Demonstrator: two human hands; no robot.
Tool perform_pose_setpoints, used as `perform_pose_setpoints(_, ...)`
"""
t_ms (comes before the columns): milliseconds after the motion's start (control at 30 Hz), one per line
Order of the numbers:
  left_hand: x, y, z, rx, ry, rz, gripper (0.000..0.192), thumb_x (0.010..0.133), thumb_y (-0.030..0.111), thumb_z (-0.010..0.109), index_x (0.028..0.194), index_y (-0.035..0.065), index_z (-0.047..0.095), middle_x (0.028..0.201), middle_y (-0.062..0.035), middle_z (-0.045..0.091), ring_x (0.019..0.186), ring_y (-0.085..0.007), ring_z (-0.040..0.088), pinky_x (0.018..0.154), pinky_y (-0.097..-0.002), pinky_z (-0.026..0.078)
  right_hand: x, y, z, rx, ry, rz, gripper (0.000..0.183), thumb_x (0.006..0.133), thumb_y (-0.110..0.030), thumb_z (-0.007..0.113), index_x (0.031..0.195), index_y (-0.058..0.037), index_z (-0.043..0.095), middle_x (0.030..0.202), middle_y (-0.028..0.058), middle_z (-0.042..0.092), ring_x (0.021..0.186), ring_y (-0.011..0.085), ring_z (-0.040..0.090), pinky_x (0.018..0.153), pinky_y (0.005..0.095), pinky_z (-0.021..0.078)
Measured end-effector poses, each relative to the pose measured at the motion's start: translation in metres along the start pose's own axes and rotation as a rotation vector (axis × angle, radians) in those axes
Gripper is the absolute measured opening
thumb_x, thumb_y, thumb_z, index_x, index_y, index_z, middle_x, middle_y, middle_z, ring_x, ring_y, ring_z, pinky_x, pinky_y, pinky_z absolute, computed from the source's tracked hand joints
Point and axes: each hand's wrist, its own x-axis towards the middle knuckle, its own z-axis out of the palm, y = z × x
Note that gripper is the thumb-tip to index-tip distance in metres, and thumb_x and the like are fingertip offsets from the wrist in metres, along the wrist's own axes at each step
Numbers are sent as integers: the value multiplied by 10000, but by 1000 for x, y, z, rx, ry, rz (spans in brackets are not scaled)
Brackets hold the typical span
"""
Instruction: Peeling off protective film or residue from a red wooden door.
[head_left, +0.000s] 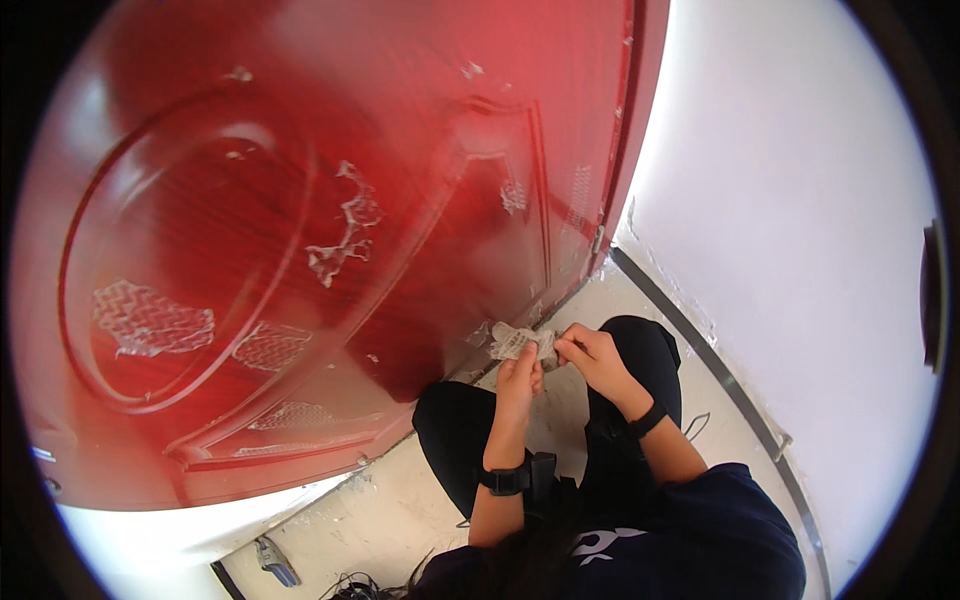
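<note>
My left hand grips a crumpled piece of whitish, translucent film between thumb and fingers. My right hand pinches the right end of the same piece, close to my left hand. Both hands are in front of the lower part of a glossy red panelled door, above my bent knees. Patches of clear patterned film cling to the door's oval panel, and a ragged torn strip hangs on its middle. Smaller scraps stick to the right-hand panel.
A white wall with a dark skirting strip stands on the right. The pale floor bears marks and small debris. A grey and blue shoe lies at the lower left, near dark cords.
</note>
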Motion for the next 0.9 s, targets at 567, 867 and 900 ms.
perform_pose_setpoints(567,-62,60,10,385,-213,397,305,907,279,511,693,62,505,593,58,384,549,-31,336,492,-199,275,-24,-37,13,618,146,70,195,888,-103,430,1060,-61,512,931,8,541,826,90,515,742,219,419)
perform_pose_setpoints(867,-64,153,-12,-389,-168,508,331,950,288,418,838,5,548,528,57,280,451,-39,247,434,-209,210,-1,-67,3,270,65,-132,297,815,-48,425,1088,-43,540,1012,33,528,927,127,492,822,244,379)
perform_pose_setpoints(900,-66,167,-9,-491,-218,522,331,955,282,405,905,-10,554,530,55,262,445,-45,232,433,-208,212,0,-74,6,266,60,-139,297,815,-48,425,1088,-43,540,1012,33,528,927,127,492,822,244,379)
